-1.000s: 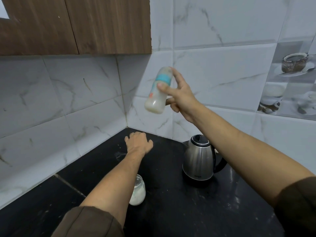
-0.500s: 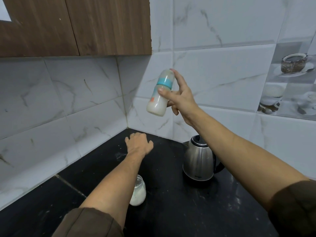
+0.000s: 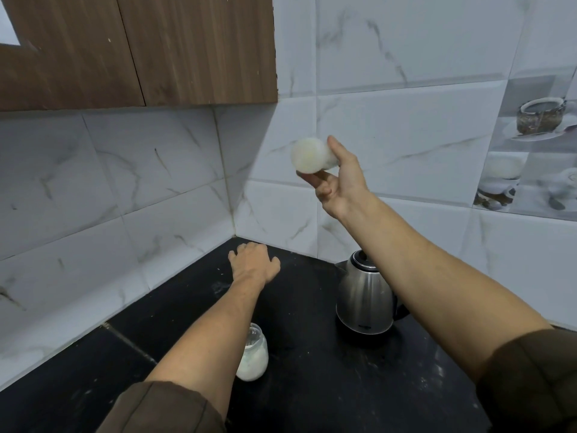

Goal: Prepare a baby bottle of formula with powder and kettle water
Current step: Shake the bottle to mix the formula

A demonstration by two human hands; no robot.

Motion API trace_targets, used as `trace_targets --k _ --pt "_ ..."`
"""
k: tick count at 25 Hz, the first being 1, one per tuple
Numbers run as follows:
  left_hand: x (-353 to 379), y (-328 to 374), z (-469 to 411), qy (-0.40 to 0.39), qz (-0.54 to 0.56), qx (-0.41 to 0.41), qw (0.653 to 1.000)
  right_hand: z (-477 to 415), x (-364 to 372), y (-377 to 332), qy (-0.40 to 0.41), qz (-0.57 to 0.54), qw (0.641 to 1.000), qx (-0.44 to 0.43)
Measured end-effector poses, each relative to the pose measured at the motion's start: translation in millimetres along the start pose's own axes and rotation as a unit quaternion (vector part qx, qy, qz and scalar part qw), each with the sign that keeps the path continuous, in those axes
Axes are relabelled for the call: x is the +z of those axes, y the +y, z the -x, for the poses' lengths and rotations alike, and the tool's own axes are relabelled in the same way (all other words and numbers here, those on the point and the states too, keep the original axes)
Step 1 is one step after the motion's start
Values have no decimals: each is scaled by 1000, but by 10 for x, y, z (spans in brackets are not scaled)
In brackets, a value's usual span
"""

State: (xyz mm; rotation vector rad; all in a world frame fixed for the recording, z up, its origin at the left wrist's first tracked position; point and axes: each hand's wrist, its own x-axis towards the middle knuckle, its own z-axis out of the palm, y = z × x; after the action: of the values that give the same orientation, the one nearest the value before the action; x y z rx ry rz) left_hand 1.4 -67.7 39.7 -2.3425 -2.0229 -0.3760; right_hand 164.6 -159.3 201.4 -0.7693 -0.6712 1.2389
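Observation:
My right hand [image 3: 340, 185] holds the baby bottle [image 3: 310, 158] up in the air in front of the wall tiles. The bottle is tipped so that its milky white base faces me; its cap end is hidden behind my fingers. My left hand [image 3: 253, 266] rests palm down on the black counter [image 3: 343, 385] near the corner, fingers loosely bent, holding nothing. A steel kettle [image 3: 363, 300] with a black lid stands on the counter below my right forearm. A small glass jar of white powder [image 3: 253, 357] stands beside my left forearm.
Brown wooden wall cabinets [image 3: 137, 48] hang above the corner at the upper left. White marble-look tiles cover both walls. White powder specks lie scattered on the counter.
My right hand has swung the bottle from nearly upright to tipped, its base now pointing at me. It has also moved a little lower. My left hand has stayed on the counter.

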Motion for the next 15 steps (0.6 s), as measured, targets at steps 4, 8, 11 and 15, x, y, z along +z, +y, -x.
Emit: trace_targets --k 4,8,11,15 --pt "15 4 -4 -4 0 1 1000 -17 -22 -64 -79 95 992 7" --pt "29 28 3 -6 -3 5 1000 24 7 -39 -139 144 978 -62" --pt "27 23 4 0 -2 2 1000 -57 7 -42 -56 80 995 -23" --pt "1 19 7 -5 7 1 1000 108 -34 45 -203 245 947 -39"
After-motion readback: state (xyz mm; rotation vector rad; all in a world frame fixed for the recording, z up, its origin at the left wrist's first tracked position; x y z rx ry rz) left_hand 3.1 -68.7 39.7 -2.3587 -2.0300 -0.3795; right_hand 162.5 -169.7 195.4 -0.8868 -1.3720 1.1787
